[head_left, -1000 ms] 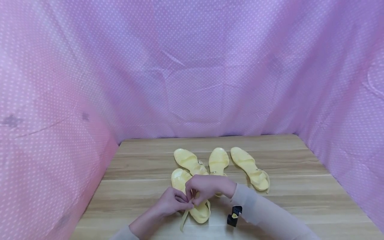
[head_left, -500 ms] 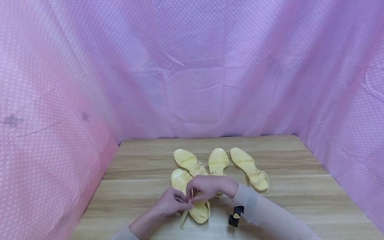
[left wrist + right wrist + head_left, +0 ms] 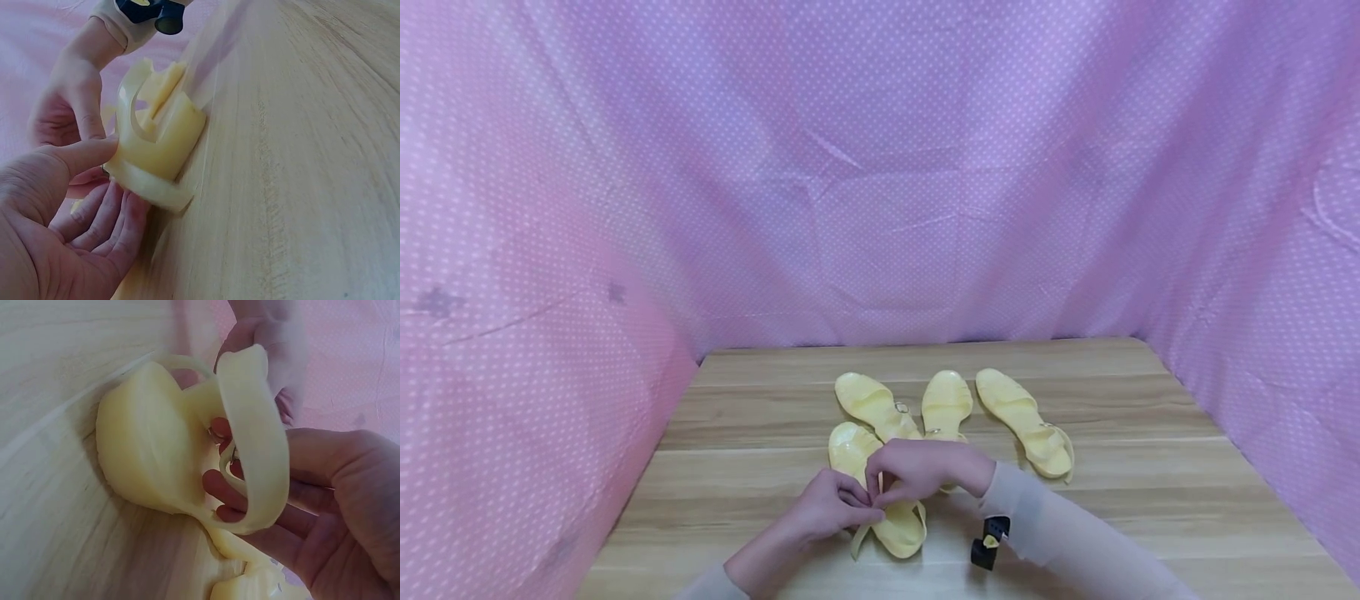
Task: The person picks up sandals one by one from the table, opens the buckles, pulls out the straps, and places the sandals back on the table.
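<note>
A pale yellow sandal [image 3: 902,532] lies nearest the person, its heel toward the table's front edge. Over its ankle strap both hands meet. The left hand [image 3: 829,507] pinches the strap between thumb and fingers; the loose strap end [image 3: 164,192] sticks out past them in the left wrist view. From the other side, the right hand [image 3: 917,471] pinches the strap beside the left fingertips. In the right wrist view a small metal buckle [image 3: 234,455] shows among the right fingers, behind the broad heel band [image 3: 257,431]. The fingers partly hide where strap and buckle meet.
Three more yellow sandals lie behind: a left one [image 3: 867,400] close to the worked sandal, a middle one [image 3: 947,396] partly behind the right hand, and a right one [image 3: 1011,400]. The wooden table [image 3: 1150,517] ends at a pink dotted curtain [image 3: 880,208].
The loose strap end below the left hand has drawn up and shows shorter. Both hands stay almost in place, the right shifted very slightly to the right.
</note>
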`<state>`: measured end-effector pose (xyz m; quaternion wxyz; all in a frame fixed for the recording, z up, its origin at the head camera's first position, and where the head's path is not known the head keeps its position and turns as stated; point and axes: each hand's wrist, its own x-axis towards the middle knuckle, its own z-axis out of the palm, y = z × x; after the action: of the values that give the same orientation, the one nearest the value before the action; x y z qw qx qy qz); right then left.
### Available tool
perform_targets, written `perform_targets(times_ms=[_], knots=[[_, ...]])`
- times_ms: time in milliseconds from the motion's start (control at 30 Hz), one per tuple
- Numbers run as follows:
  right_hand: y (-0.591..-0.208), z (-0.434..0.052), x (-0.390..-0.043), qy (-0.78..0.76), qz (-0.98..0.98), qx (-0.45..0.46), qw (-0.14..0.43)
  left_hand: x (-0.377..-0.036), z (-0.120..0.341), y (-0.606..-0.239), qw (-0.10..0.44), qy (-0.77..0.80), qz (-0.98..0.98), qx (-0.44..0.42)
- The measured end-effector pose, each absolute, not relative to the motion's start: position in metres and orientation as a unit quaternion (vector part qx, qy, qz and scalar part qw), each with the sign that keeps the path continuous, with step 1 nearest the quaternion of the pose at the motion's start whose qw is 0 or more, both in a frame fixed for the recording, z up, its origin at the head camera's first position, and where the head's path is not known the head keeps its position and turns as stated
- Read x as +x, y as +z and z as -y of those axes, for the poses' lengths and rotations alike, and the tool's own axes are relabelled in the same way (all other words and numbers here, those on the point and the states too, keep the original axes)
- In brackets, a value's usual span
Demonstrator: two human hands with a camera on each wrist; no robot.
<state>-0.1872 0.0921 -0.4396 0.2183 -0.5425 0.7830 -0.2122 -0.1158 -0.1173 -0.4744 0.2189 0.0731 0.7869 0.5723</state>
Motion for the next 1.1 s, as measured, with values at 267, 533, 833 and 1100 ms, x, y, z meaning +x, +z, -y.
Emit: perform_targets(times_ms=[267, 533, 833, 1100], knots=[[-0.4364, -0.0947, -0.1880, -0.202, -0.782, -0.551, 0.211, -0.1165, 0.1165, -0.4737, 0.203, 0.563, -0.798, 0.075], [-0.4356, -0.0904, -0.1876, -0.205, -0.778, -0.547, 0.230, -0.1158, 0.1153, -0.4736, 0.206, 0.558, -0.801, 0.072], [-0.4355, -0.0924, -0.1882, -0.206, -0.779, -0.548, 0.225, -0.1150, 0.1166, -0.4744, 0.201, 0.559, -0.802, 0.069], [-0.4352, -0.0948, -0.1861, -0.201, -0.789, -0.537, 0.221, -0.1143, 0.1146, -0.4760, 0.203, 0.565, -0.797, 0.068]])
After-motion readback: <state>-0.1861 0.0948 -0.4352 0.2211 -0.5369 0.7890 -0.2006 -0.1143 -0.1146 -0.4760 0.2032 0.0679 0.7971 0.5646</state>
